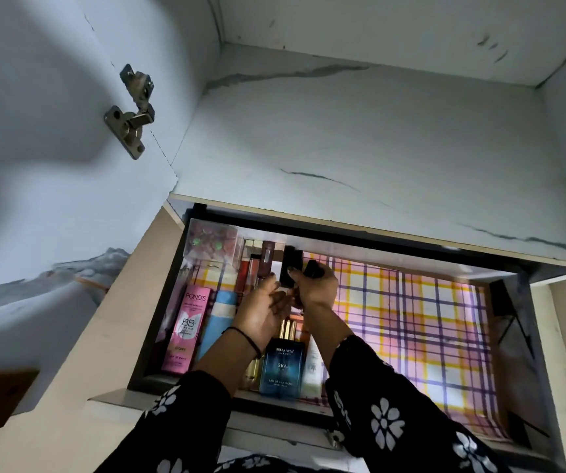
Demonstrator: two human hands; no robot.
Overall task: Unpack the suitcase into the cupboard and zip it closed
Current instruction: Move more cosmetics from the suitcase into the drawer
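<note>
- We see both hands reaching into the pulled-out drawer (162, 302) of the cupboard (377, 131). The suitcase itself is out of view.
- Our right hand (315, 290) has its fingers curled round a small black case (311, 269), held just over the back of the drawer. We judge it is about to be stood beside the other black case (288, 264).
- Our left hand (268, 307) is relaxed with the palm turned inward and grips nothing. It sits close beside the right hand, likely steadying the row of lip tubes (254, 268) so nothing topples.
- Goods are packed along the left side: a clear box (211, 242), a pink Pond's carton (186, 332) and a blue perfume bottle (283, 363). Filling from one side leaves the checked liner (411, 319) bare for more.
- Unpacking seems well under way; zipping is yet to come.
</note>
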